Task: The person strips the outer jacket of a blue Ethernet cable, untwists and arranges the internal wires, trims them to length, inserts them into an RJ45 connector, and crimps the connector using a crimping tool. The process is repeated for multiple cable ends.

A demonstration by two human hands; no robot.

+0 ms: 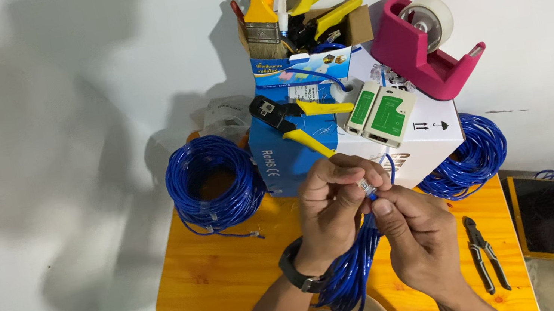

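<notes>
Left hand (328, 207) and right hand (417, 237) are bunched together mid-frame, fingertips of both pinching a small clear plug (367, 183) on the end of a blue cable (350, 275) that droops in a bundle below the wrists. Right behind them sits a blue and white box (336, 145) with a crimping tool (289, 119) and green tester (382, 113) on top. Black pliers (485, 251) lie on the orange tabletop (215, 276), cable coil (210, 182) off to the left.

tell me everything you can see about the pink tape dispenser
The pink tape dispenser looks like glossy moulded plastic with a heavy curved body. A roll of pale tape sits in its upper cradle, and its cutter end points right. It rests tilted on top of the white box by the wall. No hand touches it.
</notes>
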